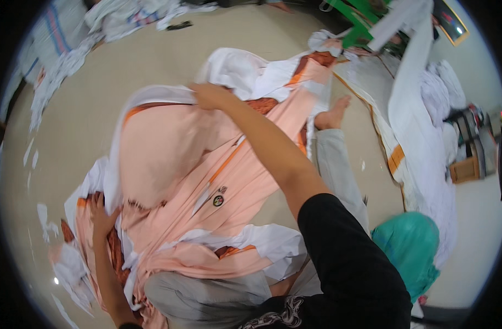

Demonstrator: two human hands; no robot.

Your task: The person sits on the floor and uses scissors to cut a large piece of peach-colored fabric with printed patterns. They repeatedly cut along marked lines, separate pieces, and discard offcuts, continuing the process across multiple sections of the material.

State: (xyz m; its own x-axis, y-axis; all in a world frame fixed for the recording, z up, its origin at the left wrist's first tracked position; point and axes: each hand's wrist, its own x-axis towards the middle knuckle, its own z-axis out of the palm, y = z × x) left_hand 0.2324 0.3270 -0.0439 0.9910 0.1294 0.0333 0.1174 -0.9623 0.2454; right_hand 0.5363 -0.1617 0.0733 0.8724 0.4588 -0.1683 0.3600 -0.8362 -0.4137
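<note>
Across the floor, right hand fingers pinch soft peach cloth; left hand presses flat, fingers spread

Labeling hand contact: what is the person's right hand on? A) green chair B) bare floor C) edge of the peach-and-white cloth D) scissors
C: the right hand has its grip on the white upper edge of the peach-and-white cloth, lifting it, while the left hand presses flat on the cloth's lower left part.
</note>
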